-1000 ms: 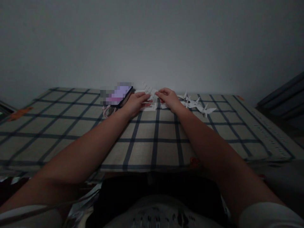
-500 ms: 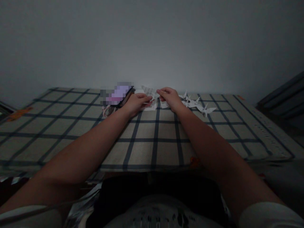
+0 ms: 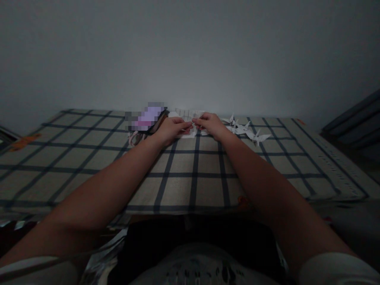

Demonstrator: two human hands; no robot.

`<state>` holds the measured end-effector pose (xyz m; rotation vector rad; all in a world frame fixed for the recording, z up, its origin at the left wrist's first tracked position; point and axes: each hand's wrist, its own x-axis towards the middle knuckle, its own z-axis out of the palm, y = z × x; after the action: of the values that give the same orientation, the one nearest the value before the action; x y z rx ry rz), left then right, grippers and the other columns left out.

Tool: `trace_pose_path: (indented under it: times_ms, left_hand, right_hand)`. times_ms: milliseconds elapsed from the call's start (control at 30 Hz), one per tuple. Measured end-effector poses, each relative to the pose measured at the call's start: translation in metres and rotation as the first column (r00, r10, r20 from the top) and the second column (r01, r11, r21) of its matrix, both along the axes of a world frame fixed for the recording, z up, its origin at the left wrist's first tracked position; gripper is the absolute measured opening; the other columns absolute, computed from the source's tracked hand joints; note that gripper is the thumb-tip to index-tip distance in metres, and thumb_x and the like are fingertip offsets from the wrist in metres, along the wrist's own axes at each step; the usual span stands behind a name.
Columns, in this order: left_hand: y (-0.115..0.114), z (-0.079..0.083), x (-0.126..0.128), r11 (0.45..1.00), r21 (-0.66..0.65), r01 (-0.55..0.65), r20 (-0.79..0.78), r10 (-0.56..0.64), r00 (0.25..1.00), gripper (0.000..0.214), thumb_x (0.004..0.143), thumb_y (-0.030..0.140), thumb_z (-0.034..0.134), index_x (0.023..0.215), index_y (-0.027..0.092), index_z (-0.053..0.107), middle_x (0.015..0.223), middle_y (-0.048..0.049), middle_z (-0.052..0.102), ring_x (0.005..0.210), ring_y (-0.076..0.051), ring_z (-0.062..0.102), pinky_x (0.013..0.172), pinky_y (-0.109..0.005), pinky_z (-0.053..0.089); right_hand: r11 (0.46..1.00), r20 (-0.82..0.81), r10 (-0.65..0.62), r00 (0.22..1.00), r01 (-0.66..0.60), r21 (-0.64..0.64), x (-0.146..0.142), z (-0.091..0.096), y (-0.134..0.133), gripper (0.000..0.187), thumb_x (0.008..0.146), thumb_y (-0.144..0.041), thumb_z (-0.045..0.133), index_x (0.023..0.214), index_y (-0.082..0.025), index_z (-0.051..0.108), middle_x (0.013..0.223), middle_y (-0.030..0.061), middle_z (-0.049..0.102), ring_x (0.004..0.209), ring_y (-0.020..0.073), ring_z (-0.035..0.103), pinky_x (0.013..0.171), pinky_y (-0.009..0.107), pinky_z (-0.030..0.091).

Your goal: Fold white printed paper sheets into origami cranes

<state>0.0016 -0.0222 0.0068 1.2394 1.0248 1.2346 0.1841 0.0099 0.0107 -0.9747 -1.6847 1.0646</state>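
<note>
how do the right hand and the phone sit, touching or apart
Apart. The head view shows the left hand and paper between the right hand and the phone.

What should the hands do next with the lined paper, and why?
Maybe keep the lined paper steady with a gentle pinch: the left hand and right hand are close together at its near side, and it looks thin.

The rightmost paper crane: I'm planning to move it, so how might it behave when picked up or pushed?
The rightmost paper crane is probably very light, being folded paper. Its thin, pointed wings would likely bend if pinched hard, and its angular shape makes rolling unlikely.
</note>
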Motion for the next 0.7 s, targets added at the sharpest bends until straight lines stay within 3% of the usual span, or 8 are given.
trace_pose_path:
  times_ms: [433,700]
  left_hand:
    - [0.001,0.003,-0.002,1.000,-0.021,0.007,0.004,-0.007,1.000,0.026,0.070,0.026,0.082,0.065,0.014,0.060,0.076,-0.0075,0.070,0.064,-0.010,0.062,0.062,-0.023,0.052]
    - [0.004,0.002,-0.005,0.994,0.102,-0.034,0.098,0.024,0.995,0.031,0.067,0.036,0.083,0.070,0.015,0.060,0.071,0.0008,0.059,0.069,-0.009,0.059,0.066,-0.021,0.051]
  right_hand:
    - [0.998,-0.276,-0.057,0.959,0.044,-0.055,0.006,-0.003,0.010,0.028,0.083,-0.044,0.067,0.074,-0.019,0.059,0.073,-0.0008,0.063,0.061,0.0068,0.054,0.059,0.020,0.043]
    - [0.998,-0.184,-0.060,0.981,0.060,-0.008,0.008,-0.001,0.010,0.030,0.088,-0.043,0.063,0.070,-0.019,0.058,0.071,-0.0005,0.062,0.060,0.0067,0.054,0.057,0.019,0.043]
